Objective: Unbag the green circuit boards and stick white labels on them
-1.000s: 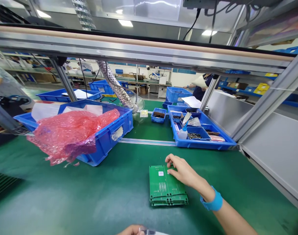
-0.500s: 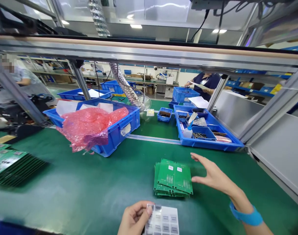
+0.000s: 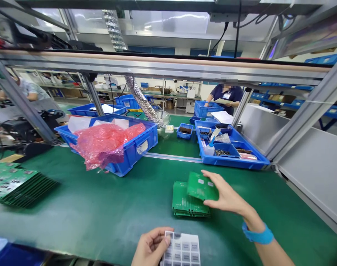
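My right hand (image 3: 226,195), with a blue wrist strap (image 3: 257,235), grips the top green circuit board (image 3: 199,186) by its right edge and holds it tilted above a small stack of green boards (image 3: 185,204) on the green table mat. At the bottom edge, my left hand (image 3: 149,247) pinches the left side of a white sheet of small printed labels (image 3: 183,249).
A blue bin with pink bubble wrap (image 3: 107,145) stands back left. A blue parts tray with a white bottle (image 3: 230,147) sits back right. Another pile of green boards (image 3: 13,181) lies far left. One person (image 3: 226,94) works behind the frame, another person (image 3: 24,88) at far left.
My right hand went from open beside the stack to gripping the top board and lifting it askew. The view shifted slightly; the left hand still holds the label sheet.
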### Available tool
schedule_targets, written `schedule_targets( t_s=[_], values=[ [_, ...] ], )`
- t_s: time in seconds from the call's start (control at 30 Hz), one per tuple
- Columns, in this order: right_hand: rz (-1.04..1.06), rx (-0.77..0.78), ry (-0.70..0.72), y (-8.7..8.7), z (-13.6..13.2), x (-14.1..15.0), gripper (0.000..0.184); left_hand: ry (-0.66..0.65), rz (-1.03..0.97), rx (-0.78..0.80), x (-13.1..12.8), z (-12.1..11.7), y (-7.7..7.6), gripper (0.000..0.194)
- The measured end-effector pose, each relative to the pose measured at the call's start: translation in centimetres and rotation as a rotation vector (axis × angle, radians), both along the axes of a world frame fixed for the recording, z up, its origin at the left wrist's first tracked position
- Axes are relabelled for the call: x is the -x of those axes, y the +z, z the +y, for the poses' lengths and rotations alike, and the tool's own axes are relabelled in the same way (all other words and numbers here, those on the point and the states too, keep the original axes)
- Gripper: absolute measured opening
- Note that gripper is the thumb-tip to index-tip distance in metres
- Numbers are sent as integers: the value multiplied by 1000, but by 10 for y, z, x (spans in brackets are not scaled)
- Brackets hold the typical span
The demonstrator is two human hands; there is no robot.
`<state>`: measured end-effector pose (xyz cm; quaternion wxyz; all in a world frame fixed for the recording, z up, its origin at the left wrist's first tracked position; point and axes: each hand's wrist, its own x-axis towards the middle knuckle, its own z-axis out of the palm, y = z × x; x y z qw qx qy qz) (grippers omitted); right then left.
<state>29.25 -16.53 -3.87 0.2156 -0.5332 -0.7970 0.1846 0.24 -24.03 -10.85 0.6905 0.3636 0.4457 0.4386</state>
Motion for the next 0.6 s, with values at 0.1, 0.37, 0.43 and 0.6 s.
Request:
schedule_targets(
  t_s=[0.1,0.37,0.43,0.6],
  values=[
    [-10,15,-203,-22,-17,-61,82,-14,9,-18,2,0,1,48],
    [-42,-116,-315,-39,-59,-35,44,-11,60,-98,-16,-3,3,46],
    [108,-34,-117,-23,-69,18,28,-20,69,-130,-21,-5,2,44],
    [110,-290,132,-16,-81,99,17,-62,26,-171,-24,-7,2,40]
  ],
)
